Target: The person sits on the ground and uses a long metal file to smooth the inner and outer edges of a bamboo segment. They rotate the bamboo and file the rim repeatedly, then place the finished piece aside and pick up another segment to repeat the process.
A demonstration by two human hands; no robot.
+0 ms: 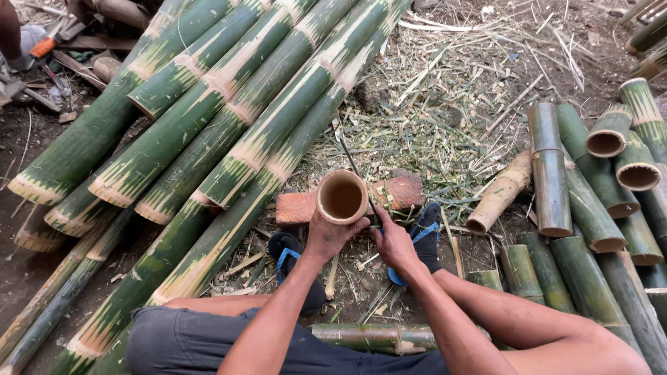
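Note:
A short hollow bamboo section stands upright on a red brick, its open end facing me. My left hand grips its near side. My right hand is closed on the handle of a thin dark blade that slants up past the tube's right rim; whether the blade touches the tube I cannot tell. My feet in blue-strapped sandals rest on the ground on both sides of the brick.
Long green bamboo poles lie stacked from upper middle to lower left. Cut bamboo sections are piled at the right, some with open ends up. Shavings and splinters cover the ground ahead. A cut piece lies under my legs.

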